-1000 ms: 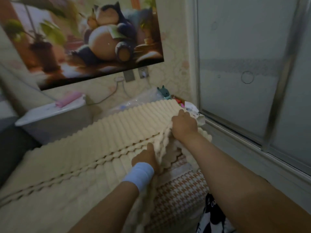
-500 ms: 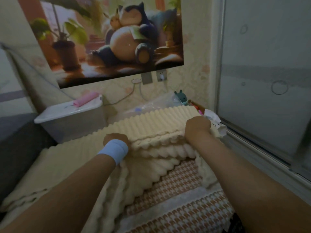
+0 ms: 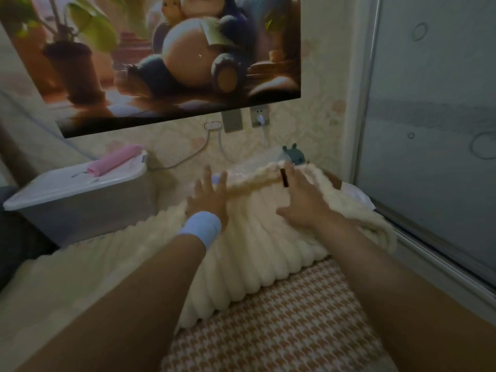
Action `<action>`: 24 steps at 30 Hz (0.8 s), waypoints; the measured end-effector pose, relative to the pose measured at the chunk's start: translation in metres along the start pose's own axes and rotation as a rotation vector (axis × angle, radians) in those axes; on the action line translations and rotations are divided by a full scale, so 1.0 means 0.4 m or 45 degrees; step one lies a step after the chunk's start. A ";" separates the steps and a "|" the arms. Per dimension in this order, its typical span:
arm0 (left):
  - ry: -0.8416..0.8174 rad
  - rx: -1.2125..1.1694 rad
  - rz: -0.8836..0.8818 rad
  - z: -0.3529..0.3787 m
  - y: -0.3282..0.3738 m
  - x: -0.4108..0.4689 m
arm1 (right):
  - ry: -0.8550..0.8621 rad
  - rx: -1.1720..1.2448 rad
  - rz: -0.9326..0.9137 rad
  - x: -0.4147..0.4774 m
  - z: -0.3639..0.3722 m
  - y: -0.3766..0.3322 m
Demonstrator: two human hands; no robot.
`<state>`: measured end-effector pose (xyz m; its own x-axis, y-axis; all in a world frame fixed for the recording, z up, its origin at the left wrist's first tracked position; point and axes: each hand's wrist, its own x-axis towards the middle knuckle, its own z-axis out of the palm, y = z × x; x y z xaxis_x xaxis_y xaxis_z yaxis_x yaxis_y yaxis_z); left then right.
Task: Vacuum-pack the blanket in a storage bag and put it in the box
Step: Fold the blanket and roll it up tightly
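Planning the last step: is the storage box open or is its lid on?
Shut: the white lid sits flat on the grey box, with a pink roll lying on top.

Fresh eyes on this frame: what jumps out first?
The cream ribbed blanket fills the centre, with the left hand and right hand spread open on it. Above hangs a big cartoon poster. A lidded grey box with a pink roll on top sits at left.

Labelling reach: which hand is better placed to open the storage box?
Left, likely. The left hand rests flat on the blanket, nearer the lidded box; the right hand would have to cross over.
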<state>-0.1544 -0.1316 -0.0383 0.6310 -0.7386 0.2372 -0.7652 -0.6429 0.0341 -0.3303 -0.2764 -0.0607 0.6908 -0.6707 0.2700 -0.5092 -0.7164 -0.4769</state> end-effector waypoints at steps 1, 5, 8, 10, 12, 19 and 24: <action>-0.093 0.043 0.115 0.038 0.010 -0.006 | 0.006 -0.216 -0.043 -0.004 0.024 0.016; -0.609 0.096 0.352 0.180 0.041 -0.048 | -0.051 -0.504 -0.251 -0.033 0.088 0.085; -0.658 0.123 0.261 0.236 0.032 -0.047 | -0.156 -0.636 -0.192 -0.068 0.121 0.149; -0.663 0.074 0.148 0.230 0.035 -0.039 | -0.095 -0.579 -0.029 -0.070 0.122 0.188; -0.670 0.082 0.083 0.211 0.055 -0.027 | 0.091 -0.464 0.098 -0.046 0.114 0.225; -0.278 0.185 0.327 0.163 0.204 0.050 | 0.233 -0.039 0.751 0.029 0.092 0.344; -0.541 0.096 0.498 0.209 0.303 0.126 | 0.057 0.071 0.803 0.091 0.071 0.386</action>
<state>-0.2049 -0.2636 -0.1033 0.3107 -0.9308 -0.1925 -0.9504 -0.3068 -0.0509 -0.3693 -0.4060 -0.1482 0.2439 -0.9688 -0.0434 -0.7831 -0.1704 -0.5982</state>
